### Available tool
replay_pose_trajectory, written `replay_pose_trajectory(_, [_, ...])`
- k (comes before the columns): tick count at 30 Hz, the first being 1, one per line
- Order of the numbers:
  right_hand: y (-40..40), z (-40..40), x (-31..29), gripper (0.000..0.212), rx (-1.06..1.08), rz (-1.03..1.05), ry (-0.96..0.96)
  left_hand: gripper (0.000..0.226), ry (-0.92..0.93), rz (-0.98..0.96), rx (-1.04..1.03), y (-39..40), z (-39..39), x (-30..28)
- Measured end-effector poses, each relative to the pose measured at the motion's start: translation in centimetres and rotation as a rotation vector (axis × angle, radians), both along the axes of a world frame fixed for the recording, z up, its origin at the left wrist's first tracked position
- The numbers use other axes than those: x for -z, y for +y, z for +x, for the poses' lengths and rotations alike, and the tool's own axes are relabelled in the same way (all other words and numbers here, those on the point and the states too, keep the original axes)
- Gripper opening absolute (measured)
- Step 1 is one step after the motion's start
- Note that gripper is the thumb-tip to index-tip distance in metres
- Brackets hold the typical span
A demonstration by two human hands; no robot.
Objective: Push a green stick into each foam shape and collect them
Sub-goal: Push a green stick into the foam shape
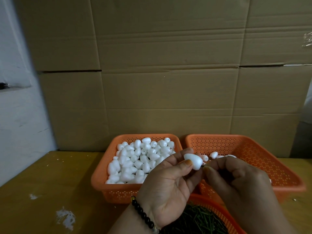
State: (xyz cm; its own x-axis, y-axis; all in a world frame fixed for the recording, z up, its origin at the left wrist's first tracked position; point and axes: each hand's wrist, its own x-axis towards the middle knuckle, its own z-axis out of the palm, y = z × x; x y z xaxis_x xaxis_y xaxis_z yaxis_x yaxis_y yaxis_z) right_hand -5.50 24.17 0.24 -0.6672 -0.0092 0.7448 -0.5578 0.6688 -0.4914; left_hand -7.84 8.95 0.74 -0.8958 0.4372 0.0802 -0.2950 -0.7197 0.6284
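White foam shape [193, 160] is pinched between thumb and fingers of the left hand [166, 181], above the orange baskets [118, 191]; a green stick [203, 166] is pinched at its tip by the right hand [236, 179].

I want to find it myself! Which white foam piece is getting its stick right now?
Look at the two orange baskets by the cardboard wall, then the hands in front of them. The foam shape is pinched in the left hand, while the right hand pushes a stick into its narrow end. It's the only one held up, not lying in a basket.
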Motion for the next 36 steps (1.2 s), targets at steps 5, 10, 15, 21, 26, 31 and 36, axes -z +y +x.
replay_pose_trajectory(5, [0.0,0.0,0.0,0.036,0.007,-0.021,0.007,0.025,0.009,-0.006,0.001,-0.1,-0.1,0.1])
replay_pose_trajectory(10, [-0.1,0.0,0.2,0.033,0.007,-0.083,-0.007,0.035,0.039,-0.023,-0.028,-0.1,-0.2,0.1])
replay_pose_trajectory(15, [-0.4,-0.1,0.3,0.048,-0.065,-0.153,-0.057,0.038,0.105,-0.088,-0.068,0.1,-0.1,0.4])
replay_pose_trajectory(21, [-0.6,0.0,-0.2,0.026,-0.043,0.037,0.055,0.044,0.195,-0.195,-0.179,0.5,0.1,0.8])
replay_pose_trajectory(26, [-0.9,0.1,-0.2,0.027,-0.035,0.039,0.071,0.042,0.251,-0.334,-0.277,1.0,0.1,1.2])
replay_pose_trajectory(31, [-0.9,0.3,-0.4,0.021,-0.05,-0.075,-0.03,0.031,0.297,-0.377,-0.298,1.2,0.2,1.3])
replay_pose_trajectory(36, [-0.7,0.3,-0.6,0.029,-0.175,-0.297,-0.187,0.019,0.28,-0.425,-0.273,0.5,0.1,1.0])
